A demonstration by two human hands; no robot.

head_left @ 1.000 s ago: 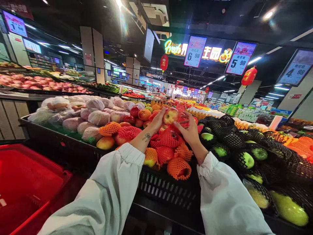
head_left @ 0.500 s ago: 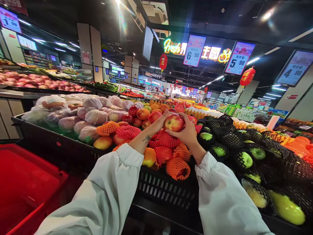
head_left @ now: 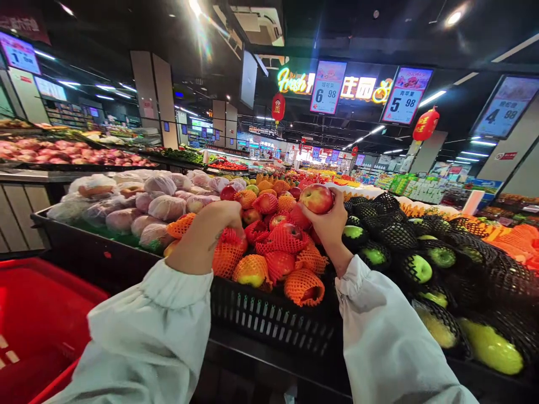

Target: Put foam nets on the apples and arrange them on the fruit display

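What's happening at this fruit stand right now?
A person in pale sleeves stands at a supermarket fruit display. Their right hand holds a bare red apple up above the pile. Their left hand is down among the red and orange net-wrapped apples. Green apples in black netting lie to the right; a red basket sits at lower left.

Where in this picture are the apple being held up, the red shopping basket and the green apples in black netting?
apple (head_left: 316, 198), head view, middle of its red skin.
red shopping basket (head_left: 63, 283), head view, its upper rim.
green apple in black netting (head_left: 422, 269), head view, bare green skin showing through the net.
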